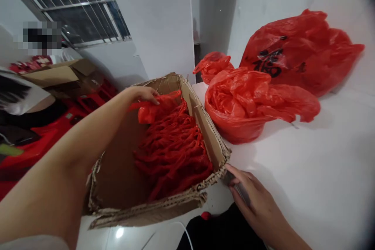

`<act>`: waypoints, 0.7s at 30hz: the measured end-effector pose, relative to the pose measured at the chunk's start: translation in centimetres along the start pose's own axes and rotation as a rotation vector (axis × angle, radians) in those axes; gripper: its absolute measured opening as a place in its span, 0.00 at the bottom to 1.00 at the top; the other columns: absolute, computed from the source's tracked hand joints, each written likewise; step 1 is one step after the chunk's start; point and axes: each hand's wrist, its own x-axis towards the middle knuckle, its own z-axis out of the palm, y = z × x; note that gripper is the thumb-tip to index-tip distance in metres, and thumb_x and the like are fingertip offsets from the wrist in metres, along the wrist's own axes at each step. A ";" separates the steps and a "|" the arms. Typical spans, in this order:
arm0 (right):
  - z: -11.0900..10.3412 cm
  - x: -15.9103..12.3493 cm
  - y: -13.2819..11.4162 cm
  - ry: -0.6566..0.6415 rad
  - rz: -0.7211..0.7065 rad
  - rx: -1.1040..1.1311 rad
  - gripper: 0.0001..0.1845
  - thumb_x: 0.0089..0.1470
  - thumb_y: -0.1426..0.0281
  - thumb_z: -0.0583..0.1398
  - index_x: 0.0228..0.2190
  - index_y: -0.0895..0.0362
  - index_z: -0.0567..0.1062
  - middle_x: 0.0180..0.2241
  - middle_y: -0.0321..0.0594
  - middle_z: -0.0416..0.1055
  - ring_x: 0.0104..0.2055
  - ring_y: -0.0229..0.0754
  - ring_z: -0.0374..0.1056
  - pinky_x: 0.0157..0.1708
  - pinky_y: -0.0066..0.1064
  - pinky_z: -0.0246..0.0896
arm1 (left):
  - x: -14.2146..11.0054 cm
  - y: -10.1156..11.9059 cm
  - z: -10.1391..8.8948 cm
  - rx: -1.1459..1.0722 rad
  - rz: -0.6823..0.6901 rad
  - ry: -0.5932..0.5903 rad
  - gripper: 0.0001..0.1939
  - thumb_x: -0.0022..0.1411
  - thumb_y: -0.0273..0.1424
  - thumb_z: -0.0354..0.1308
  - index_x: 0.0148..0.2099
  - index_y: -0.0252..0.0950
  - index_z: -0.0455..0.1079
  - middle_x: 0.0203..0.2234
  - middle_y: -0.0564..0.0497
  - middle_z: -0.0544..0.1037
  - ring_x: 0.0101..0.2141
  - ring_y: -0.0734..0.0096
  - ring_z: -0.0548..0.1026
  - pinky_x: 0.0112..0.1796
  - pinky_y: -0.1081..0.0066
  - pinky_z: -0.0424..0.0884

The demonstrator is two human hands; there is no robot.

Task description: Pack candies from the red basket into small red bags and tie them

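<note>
An open cardboard box (pixel 120 168) with torn, ragged rims stands in front of me. Inside it, against the right wall, lies a thick row of bunched red plastic bags (pixel 175 152). My left hand (pixel 145 94) reaches over the far left part of the box, its fingers closed on a thin red plastic bag (pixel 148 114) at the back of the row. At the near right corner of the box, my right hand (pixel 252 191) has its index finger against the cardboard and its thumb held apart. It holds nothing that I can see.
On the white tabletop (pixel 316 164) to the right sit a filled red bag (pixel 243 101), a smaller red bag (pixel 212 66) and a large red bag with black characters (pixel 295 54). At left are another person (pixel 26 93), red stools and a cardboard box (pixel 58 72).
</note>
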 end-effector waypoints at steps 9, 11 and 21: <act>0.2 0.8 1.0 0.018 -0.127 -0.081 0.27 0.58 0.77 0.53 0.58 0.52 0.60 0.43 0.46 0.72 0.44 0.42 0.71 0.39 0.28 0.73 | 8.1 -9.0 3.2 0.173 -0.236 0.177 0.17 0.65 0.34 0.57 0.54 0.33 0.67 0.48 0.44 0.72 0.45 0.62 0.73 0.44 0.57 0.73; 0.3 0.7 1.4 -0.002 -0.122 -0.113 0.28 0.57 0.78 0.54 0.58 0.52 0.59 0.43 0.46 0.71 0.46 0.42 0.71 0.41 0.28 0.72 | 9.1 -10.1 3.9 0.210 -0.275 0.276 0.18 0.65 0.35 0.57 0.54 0.33 0.66 0.50 0.44 0.72 0.47 0.61 0.73 0.46 0.55 0.72; 0.3 0.7 1.0 -0.026 -0.107 -0.047 0.31 0.56 0.80 0.53 0.59 0.53 0.57 0.43 0.46 0.70 0.44 0.42 0.69 0.40 0.30 0.71 | 8.6 -10.0 5.8 0.296 -0.251 0.627 0.18 0.65 0.35 0.57 0.55 0.34 0.66 0.52 0.43 0.70 0.48 0.59 0.72 0.47 0.53 0.71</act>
